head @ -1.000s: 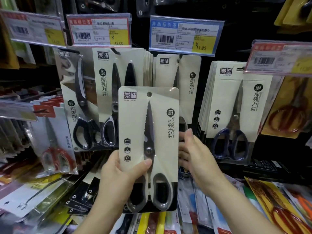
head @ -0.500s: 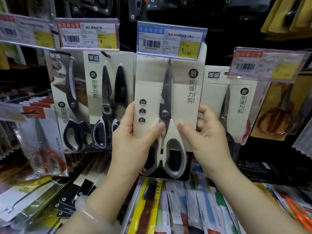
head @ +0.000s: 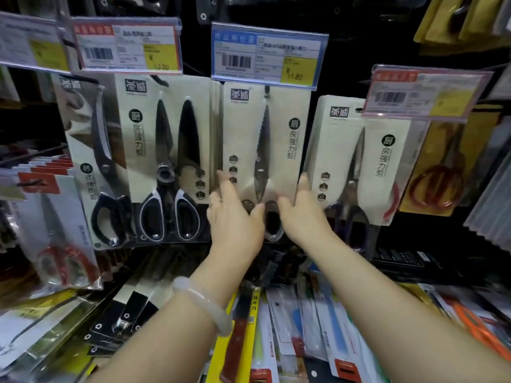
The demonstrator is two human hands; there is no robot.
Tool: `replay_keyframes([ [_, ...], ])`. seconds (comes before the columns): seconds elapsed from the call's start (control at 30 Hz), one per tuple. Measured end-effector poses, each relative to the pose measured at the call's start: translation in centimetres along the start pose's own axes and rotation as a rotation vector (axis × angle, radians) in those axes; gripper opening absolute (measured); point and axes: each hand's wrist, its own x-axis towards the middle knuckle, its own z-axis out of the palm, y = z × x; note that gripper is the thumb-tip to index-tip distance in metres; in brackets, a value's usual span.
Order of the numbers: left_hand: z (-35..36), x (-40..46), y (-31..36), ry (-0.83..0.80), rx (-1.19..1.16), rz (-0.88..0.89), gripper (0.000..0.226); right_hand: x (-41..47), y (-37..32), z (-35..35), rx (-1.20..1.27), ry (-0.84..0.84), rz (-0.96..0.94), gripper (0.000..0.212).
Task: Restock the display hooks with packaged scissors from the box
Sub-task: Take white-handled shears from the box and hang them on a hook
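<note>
Left hand (head: 235, 214) and right hand (head: 302, 214) raised side by side on outstretched forearms, laid against lower half of scissors pack (head: 273, 139). Left fingers extended along pack's left edge, thumb set across handle area; right fingers extended up right edge, thumb angled inward. Whether pack is gripped or only pressed: cannot be told, image blurred. Pack hung upright under blue price tag (head: 268, 53), between twin-scissors pack (head: 166, 161) and blue-handled scissors pack (head: 356, 161). Pale bracelet (head: 203, 308) worn on left wrist.

The left hand (head: 235, 217) and right hand (head: 302, 214) hide the scissors pack's (head: 265, 139) handles. The price tag (head: 268, 53) at twelve o'clock covers its hook; tag print is blurred.
</note>
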Motion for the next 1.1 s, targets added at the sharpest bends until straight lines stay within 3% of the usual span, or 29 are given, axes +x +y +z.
replay_keyframes([
  [0.1,1.7,-3.1,-1.7,-0.101,0.17,-0.02,0.085,-2.7,1.3,0.3,-0.194,-0.166,0.028,0.077],
  [0.2,4.1,-6.4,-3.6,-0.313,0.408,0.02,0.079,-6.0,4.8,-0.7,-0.365,-0.302,0.03,0.068],
  [0.33,7.8,-11.1,-3.2,-0.64,0.709,0.28,0.082,-11.2,10.6,-5.3,-0.483,-0.384,0.079,0.044],
  [0.47,13.4,-16.6,1.7,-0.761,0.91,0.537,0.071,-16.4,17.6,-12.5,-0.63,-0.368,0.21,0.033],
  [0.67,23.9,-26.5,11.3,-0.911,0.727,0.873,0.065,-24.2,26.3,-26.3,-0.842,-0.245,0.46,0.035],
  [0.87,32.7,-36.6,18.9,-1.077,0.665,1.002,0.052,-31.9,33.1,-37.7,-0.952,-0.226,0.712,0.028],
  [1.1,37.7,-45.0,21.2,-1.247,0.7,1.044,0.06,-41.4,42.0,-48.5,-1.127,-0.103,1.012,0.048],
])
